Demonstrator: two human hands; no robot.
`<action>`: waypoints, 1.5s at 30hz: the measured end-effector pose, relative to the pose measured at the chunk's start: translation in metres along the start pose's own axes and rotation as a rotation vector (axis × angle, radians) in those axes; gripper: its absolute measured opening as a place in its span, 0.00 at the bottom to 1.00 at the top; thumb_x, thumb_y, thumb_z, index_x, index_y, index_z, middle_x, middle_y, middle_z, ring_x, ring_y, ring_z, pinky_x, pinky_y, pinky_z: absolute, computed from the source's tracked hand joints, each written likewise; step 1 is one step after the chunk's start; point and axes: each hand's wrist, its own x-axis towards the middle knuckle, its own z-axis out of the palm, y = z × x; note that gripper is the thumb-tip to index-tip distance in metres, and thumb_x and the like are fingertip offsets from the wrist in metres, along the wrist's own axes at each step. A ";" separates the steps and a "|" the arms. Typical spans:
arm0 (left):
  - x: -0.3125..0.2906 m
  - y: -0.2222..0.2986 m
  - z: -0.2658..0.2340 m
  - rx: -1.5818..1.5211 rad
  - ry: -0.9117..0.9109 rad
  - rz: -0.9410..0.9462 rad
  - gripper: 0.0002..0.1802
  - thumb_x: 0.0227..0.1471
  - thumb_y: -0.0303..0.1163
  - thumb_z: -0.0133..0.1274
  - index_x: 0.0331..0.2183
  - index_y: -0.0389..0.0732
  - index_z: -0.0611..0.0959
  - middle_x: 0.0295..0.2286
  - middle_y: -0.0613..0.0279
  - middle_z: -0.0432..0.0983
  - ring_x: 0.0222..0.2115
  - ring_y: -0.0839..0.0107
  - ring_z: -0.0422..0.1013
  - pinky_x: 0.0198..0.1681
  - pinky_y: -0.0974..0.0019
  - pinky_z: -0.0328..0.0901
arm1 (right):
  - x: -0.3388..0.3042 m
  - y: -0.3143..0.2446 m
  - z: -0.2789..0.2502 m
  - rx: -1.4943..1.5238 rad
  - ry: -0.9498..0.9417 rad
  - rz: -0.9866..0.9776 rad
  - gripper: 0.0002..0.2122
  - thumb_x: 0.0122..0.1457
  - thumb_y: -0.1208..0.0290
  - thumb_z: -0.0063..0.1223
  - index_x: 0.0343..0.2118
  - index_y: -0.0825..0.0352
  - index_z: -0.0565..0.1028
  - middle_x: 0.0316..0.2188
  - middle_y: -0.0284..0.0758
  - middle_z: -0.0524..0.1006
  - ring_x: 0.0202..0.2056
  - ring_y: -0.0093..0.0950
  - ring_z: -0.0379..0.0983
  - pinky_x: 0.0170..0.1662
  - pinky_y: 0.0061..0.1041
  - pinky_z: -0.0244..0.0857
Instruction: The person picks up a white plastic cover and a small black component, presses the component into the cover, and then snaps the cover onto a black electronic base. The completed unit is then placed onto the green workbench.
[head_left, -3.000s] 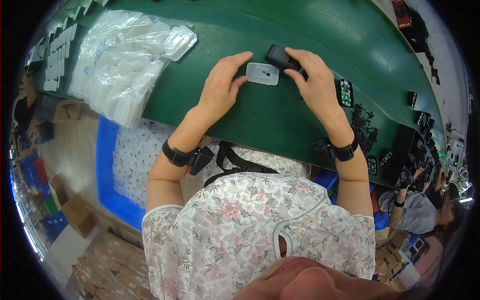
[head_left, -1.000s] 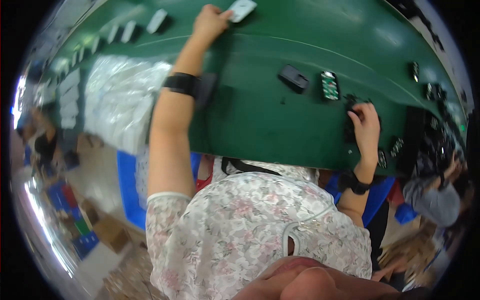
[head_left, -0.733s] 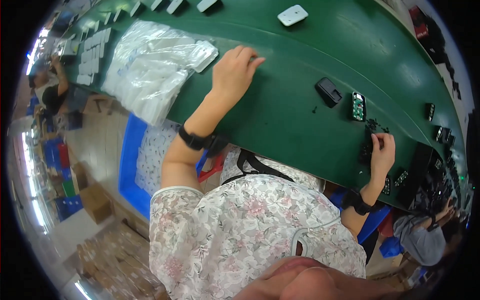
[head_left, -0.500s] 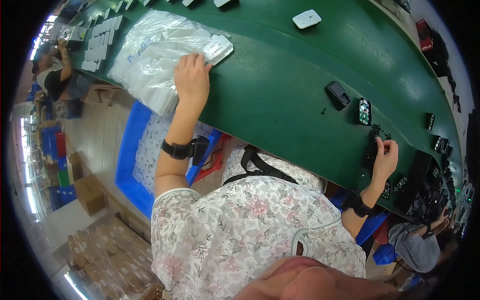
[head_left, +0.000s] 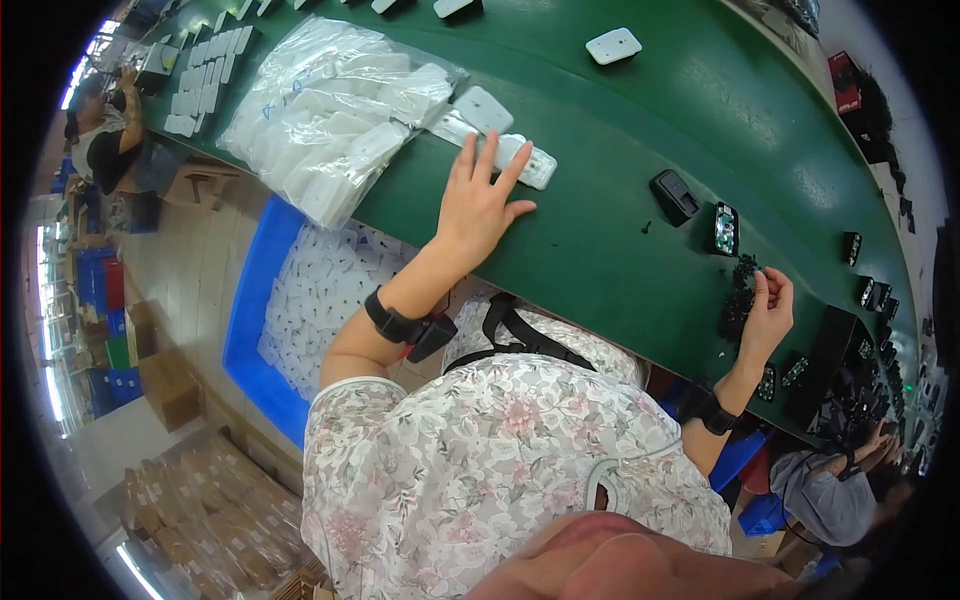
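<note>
My left hand has its fingers spread, with the fingertips at several white plastic covers lying outside the mouth of a clear plastic bag. More white covers fill the bag. Farther right, my right hand has thumb and forefinger pinched together at the edge of a pile of small black parts; whatever is between the fingertips is too small to make out. Just beyond that pile lie an open black case with a green circuit board and an empty-looking black case. A single small black part sits beside them.
A lone white cover lies at the far side of the green table. Rows of white pieces stand at the far left. Below the table edge is a blue bin of white pieces. A black box stands right of my right hand.
My left hand has moved right from the bag and its fingers have spread. Several white covers now lie outside the bag's mouth. My right hand has stayed by the black pile.
</note>
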 end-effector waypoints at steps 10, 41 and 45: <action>0.009 -0.133 -0.022 0.640 0.190 -0.392 0.35 0.46 0.54 0.54 0.47 0.35 0.73 0.48 0.39 0.65 0.52 0.42 0.58 0.55 0.45 0.52 | 0.000 0.004 0.005 -0.021 -0.021 -0.032 0.08 0.57 0.69 0.55 0.30 0.69 0.72 0.22 0.25 0.70 0.23 0.13 0.63 0.28 0.13 0.59; 0.035 -0.025 0.005 -0.024 0.134 -0.091 0.21 0.39 0.32 0.60 0.37 0.34 0.75 0.36 0.55 0.69 0.39 0.60 0.65 0.45 0.63 0.62 | -0.016 -0.027 0.035 0.479 -0.255 0.013 0.03 0.59 0.79 0.49 0.33 0.73 0.71 0.26 0.34 0.74 0.26 0.19 0.70 0.30 0.16 0.67; 0.042 -0.021 -0.007 -0.101 0.007 -0.131 0.22 0.40 0.29 0.60 0.41 0.36 0.75 0.37 0.56 0.70 0.41 0.58 0.66 0.44 0.63 0.64 | -0.018 -0.027 0.037 0.445 -0.345 0.030 0.04 0.59 0.78 0.48 0.34 0.72 0.70 0.32 0.36 0.76 0.29 0.20 0.72 0.33 0.17 0.67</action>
